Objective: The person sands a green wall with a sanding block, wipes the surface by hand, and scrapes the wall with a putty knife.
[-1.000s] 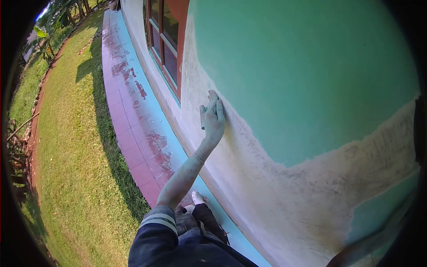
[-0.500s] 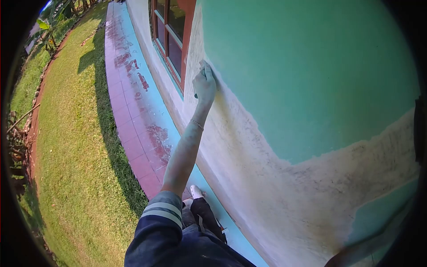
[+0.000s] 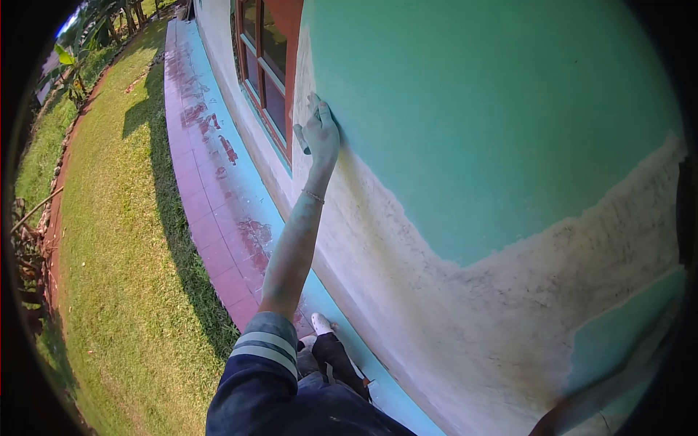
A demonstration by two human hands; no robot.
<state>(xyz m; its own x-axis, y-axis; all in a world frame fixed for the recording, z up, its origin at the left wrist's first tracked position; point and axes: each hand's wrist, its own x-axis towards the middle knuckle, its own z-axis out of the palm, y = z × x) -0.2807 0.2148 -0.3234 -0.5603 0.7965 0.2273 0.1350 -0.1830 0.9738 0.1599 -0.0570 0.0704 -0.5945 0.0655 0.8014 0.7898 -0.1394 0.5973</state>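
Observation:
My left hand (image 3: 320,138) is raised against the wall, beside the jagged edge between green paint (image 3: 494,131) and the bare whitish strip (image 3: 371,207). Its fingers are bent round something small; a dark green bit shows below the palm, and the rest is hidden by the hand. A thin bracelet (image 3: 313,196) circles the left wrist. At the lower right, part of my right forearm (image 3: 582,407) lies in shade along the wall, and the hand beyond it cannot be seen.
A red-brown framed window (image 3: 269,62) is left of the hand. Below runs a walkway of worn red tiles (image 3: 207,211) with a light blue border (image 3: 251,182). Grass (image 3: 123,254) lies farther left. My white shoe (image 3: 321,323) is on the walkway.
My left hand has shifted slightly left in view, and its fingers look more spread. The wall and window have also shifted left as the camera view turned a little.

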